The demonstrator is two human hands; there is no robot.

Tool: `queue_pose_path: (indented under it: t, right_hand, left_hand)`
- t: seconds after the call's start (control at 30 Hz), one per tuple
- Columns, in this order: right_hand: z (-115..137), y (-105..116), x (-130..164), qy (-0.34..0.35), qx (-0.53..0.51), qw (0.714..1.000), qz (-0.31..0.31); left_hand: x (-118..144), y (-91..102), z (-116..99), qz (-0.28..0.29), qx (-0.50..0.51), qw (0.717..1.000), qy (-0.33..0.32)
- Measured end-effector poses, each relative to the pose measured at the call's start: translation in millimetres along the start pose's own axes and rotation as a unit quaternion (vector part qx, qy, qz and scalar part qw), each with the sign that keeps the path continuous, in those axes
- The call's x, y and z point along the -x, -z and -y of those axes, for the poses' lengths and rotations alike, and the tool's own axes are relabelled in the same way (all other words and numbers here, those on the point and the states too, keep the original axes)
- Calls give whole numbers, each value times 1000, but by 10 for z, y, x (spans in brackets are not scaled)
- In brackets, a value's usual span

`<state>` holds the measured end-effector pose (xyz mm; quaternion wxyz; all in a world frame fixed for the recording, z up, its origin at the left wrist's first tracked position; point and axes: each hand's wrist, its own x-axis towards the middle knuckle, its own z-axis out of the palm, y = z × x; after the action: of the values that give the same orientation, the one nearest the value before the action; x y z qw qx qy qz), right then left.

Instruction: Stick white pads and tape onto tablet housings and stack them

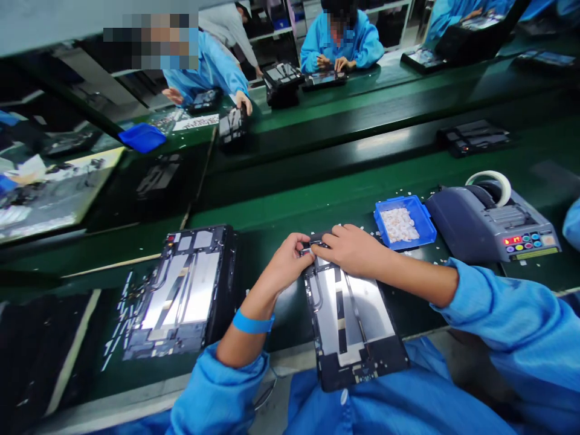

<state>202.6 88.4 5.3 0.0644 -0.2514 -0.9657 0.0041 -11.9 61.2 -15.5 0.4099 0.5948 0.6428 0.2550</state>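
An opened tablet point(369, 308) lies tilted in front of me, its near end over the bench edge by my blue smock. Silver battery plates, dark ribbon cables and a black circuit strip show inside it. At its far left corner, my left hand point(290, 263) is closed, thumb and forefinger bent around the edge. My right hand point(356, 251) reaches over the far end with fingers bent close to the left thumb. Whatever small piece may be between those right fingertips is hidden. A blue band point(252, 322) circles my left wrist.
Left of me sits a stack of opened tablets point(185, 296) beside scattered thin strips point(120, 320). A blue tray point(405, 220) of small white pieces and a grey tape dispenser point(489, 220) stand to the right. Across the green bench, co-workers in blue smocks handle tablets.
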Motion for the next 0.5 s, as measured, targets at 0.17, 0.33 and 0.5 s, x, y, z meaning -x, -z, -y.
queue_pose_path:
  t: [0.17, 0.33, 0.5]
  right_hand:
    - [-47, 13, 499, -163, -99, 976, -106]
    - [375, -22, 1192, -324, -195, 924, -61]
    - [826, 98, 1210, -294, -247, 916, -118]
  left_hand:
    - [373, -2, 113, -128, -21, 991, -15]
    - [947, -322, 281, -83, -30, 995, -36]
    - [1273, -460, 139, -128, 10, 989, -69]
